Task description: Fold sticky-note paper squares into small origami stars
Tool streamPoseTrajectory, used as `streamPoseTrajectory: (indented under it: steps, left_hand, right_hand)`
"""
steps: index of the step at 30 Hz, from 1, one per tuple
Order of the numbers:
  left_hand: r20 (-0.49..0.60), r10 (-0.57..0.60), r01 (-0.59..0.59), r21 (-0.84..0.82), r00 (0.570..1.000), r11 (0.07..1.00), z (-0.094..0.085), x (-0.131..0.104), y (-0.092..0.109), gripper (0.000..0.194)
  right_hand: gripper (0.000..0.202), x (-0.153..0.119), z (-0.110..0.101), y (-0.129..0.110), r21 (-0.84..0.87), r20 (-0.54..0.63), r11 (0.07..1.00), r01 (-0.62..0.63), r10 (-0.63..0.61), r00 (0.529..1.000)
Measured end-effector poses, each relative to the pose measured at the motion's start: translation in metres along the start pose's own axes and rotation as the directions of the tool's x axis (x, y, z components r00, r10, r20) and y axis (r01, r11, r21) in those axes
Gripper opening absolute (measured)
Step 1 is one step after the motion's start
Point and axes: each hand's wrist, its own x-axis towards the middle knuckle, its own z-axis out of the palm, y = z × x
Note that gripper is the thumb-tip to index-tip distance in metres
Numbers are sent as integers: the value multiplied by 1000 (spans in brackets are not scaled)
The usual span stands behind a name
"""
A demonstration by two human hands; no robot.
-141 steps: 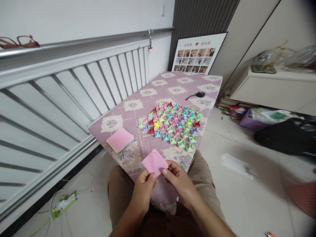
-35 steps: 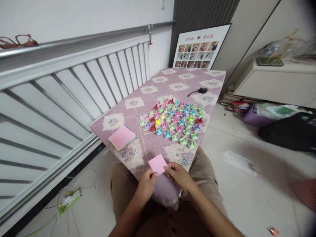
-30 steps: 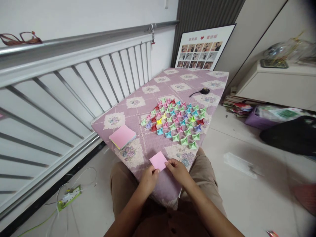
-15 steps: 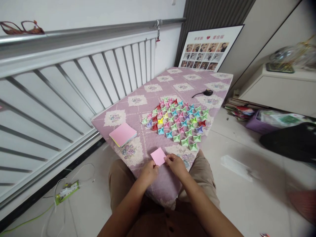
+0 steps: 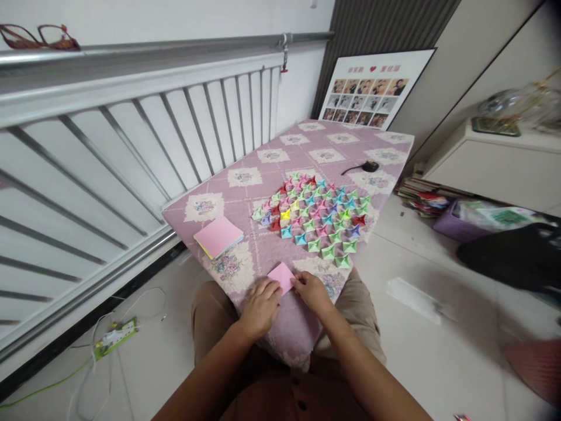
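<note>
A small square of pink paper (image 5: 283, 276) lies on the flowered tablecloth near the table's front corner, with a faint crease on it. My left hand (image 5: 262, 304) rests over its lower left edge, palm down with fingers stretched out. At the paper's right corner, my right hand (image 5: 309, 290) pinches the edge between thumb and finger. To the left sits a stack of square paper (image 5: 219, 237), pink on top. Beyond my hands stand rows of small folded paper pieces (image 5: 322, 219) in green, pink, blue, red, yellow and purple.
A black object with a short cord (image 5: 370, 166) lies toward the table's back right. Along the left runs a white railing (image 5: 131, 137). A photo board (image 5: 372, 88) leans behind the table. On the floor at left is a power strip (image 5: 116, 338) with cables.
My left hand has moved from gripping the paper's lower corner to lying flat over its left side, fingers now spread forward. My right hand stays at the right corner.
</note>
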Motion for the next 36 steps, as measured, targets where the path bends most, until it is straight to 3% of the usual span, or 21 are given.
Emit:
streamPoseTrajectory:
  steps: [3,9,16,18,21,24,28,36]
  left_hand:
    - [49,71,-74,70,996,995,4,-1,-4,43]
    - [94,98,-109,117,991,987,7,-1,-11,47]
    - [138,98,-117,139,986,983,5,0,-11,49]
    - [137,100,-120,148,986,982,5,1,-11,49]
    - [133,105,-125,148,985,981,4,1,-10,49]
    - [125,110,-127,139,986,982,2,3,-12,50]
    - [125,115,-132,132,985,982,-3,4,-18,50]
    - [115,99,-112,107,988,988,0,0,-28,56]
  right_hand:
    - [15,0,0,1,-27,0,1000,-2,2,1000]
    - [13,2,1,2,-84,7,996,19,-18,1000]
    - [22,-2,0,3,-236,-87,962,136,-160,983]
    - [26,-9,1,5,-325,-97,914,241,-286,953]
    - [29,-23,7,10,-531,-29,725,438,-532,846]
    - [30,-35,15,15,-610,66,609,507,-599,798]
    - [33,-40,16,18,-643,113,585,495,-566,817]
    - [45,-42,-1,23,-740,81,570,356,-450,889]
